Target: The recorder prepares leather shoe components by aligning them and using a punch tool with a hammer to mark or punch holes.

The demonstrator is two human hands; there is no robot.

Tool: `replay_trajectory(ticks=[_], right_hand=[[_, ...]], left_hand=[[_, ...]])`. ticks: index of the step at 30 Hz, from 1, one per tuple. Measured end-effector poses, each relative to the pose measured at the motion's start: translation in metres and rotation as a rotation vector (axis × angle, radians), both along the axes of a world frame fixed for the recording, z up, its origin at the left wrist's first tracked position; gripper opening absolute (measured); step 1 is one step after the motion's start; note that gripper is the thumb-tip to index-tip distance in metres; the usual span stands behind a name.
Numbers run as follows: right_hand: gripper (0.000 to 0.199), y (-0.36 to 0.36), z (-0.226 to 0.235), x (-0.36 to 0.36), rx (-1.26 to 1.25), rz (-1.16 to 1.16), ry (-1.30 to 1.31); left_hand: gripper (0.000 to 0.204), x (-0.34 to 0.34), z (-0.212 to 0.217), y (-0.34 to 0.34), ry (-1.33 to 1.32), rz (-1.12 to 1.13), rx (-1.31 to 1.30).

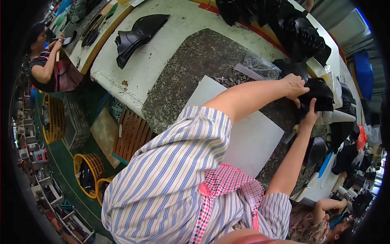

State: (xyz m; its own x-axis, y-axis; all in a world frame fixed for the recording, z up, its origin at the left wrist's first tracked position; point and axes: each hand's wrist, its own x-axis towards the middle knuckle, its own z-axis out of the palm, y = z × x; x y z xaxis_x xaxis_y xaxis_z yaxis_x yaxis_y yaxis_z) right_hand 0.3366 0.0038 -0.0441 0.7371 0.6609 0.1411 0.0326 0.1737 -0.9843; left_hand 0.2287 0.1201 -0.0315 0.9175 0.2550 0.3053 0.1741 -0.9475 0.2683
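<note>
My left hand (295,87) has its fingers bent in, and they touch the left edge of a shiny black piece (319,95). I can't tell if they pinch it. My right hand (309,117) has hold of the same black piece at its low edge. One finger or thumb lies long and straight on the front, and the rest are hard to see. The black piece is up off the bench (109,71), between my two hands.

Just right of it is a fat white roll (342,116). To the left of my left hand is a crinkly clear plastic bag (263,65), with small dark scraps (228,80) beside it. Below my left arm lies a flat white board (256,142). It sits on a big dark speckled mat (174,77).

More black pieces (298,34) lie in a big heap past my hands. A small black stack (140,34) rests on the left of the bench.

On the floor to my left are yellow baskets (87,175) and some brown wood slats (131,134). One person (42,73) is far left and has something in their hands. Another person (319,223) is low on the right.
</note>
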Motion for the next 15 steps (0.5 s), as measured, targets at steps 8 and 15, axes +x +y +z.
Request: replay_trajectory(ticks=[8,15], right_hand=[[0.047,0.003,-0.001,-0.005,0.128,0.074,0.005],[0.018,0.018,-0.018,0.043,-0.030,-0.498,0.133]], left_hand=[[0.025,0.014,-0.010,-0.002,-0.183,0.104,-0.067],[0.067,-0.005,0.000,-0.012,-0.141,-0.013,0.015]])
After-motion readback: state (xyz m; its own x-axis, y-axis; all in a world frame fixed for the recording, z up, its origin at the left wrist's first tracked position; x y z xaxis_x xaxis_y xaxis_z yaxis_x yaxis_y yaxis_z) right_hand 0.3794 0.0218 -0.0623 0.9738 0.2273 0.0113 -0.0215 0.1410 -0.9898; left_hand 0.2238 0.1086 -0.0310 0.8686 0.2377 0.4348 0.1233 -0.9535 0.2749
